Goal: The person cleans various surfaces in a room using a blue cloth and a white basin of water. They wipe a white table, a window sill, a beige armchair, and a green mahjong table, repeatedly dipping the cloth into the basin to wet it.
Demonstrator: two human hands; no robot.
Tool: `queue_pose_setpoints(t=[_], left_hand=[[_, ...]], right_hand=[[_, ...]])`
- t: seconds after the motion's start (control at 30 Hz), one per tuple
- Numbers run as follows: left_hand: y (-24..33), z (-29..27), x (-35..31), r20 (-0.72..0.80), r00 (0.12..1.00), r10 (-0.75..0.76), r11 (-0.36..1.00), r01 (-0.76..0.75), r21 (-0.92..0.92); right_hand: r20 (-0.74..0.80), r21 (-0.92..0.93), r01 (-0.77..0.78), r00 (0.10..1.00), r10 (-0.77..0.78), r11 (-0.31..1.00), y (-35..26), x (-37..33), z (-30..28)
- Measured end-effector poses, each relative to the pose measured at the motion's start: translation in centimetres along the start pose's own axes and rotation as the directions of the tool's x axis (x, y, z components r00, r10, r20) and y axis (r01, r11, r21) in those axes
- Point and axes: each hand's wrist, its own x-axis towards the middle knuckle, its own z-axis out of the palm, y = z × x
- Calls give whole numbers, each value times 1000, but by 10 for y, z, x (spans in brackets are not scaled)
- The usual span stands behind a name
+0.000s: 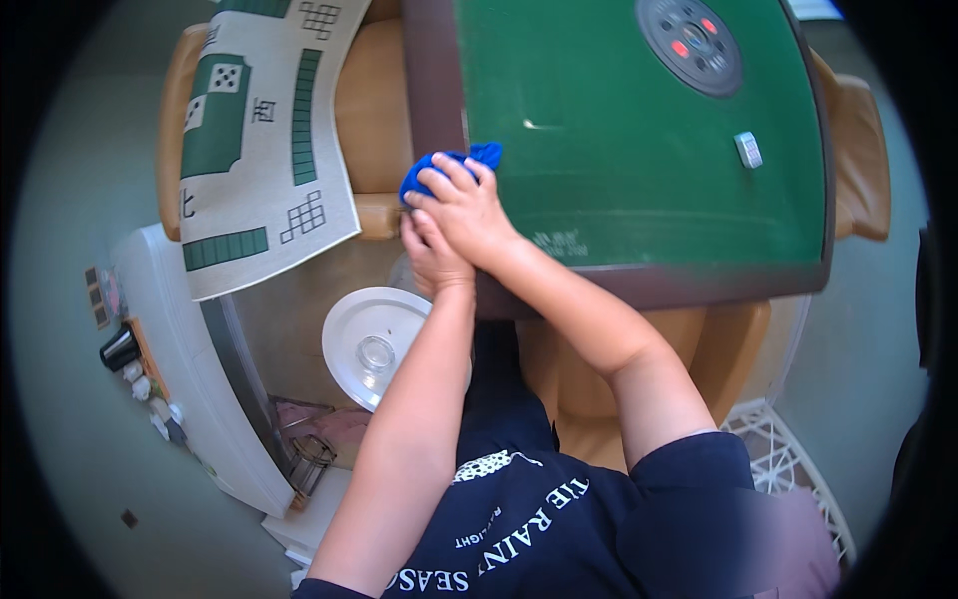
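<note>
A bright blue cloth [485, 155] is bunched over the dark brown rim at the left near corner of a green-topped mahjong table [619, 170]. My right hand [464, 208] presses down on it, fingers curled over the fabric. Just below, my left hand [436, 262] is against the outside of the rim, with its thumb up beside the right wrist. Its other fingers are partly hidden, so whether they grip the cloth or the rim cannot be told.
A small block of pale tiles or dice [748, 150] and a round dark centre unit [691, 45] with red lights are on the table. A printed mahjong mat [269, 150] drapes over a tan chair [374, 110]. A white round lid or basin [349, 344] stands below my left arm.
</note>
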Motion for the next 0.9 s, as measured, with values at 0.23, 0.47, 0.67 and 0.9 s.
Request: queue_pose_setpoints(t=[0.23,0.47,0.67,0.9], left_hand=[[-28,3,8,-9,967,253,967,-253,-35],[-58,-22,18,306,826,474,862,-507,33],[-87,-34,-3,391,838,381,924,-330,-192],[-91,-60,-22,385,891,243,967,-255,-20]], right_hand=[[-59,-68,-18,998,14,998,27,-108,-59],[-239,-508,-420,908,345,752,134,-167,-161],[-523,-464,-813,571,632,351,124,-162,-124],[-113,-378,-612,775,622,694,-15,-110,-48]])
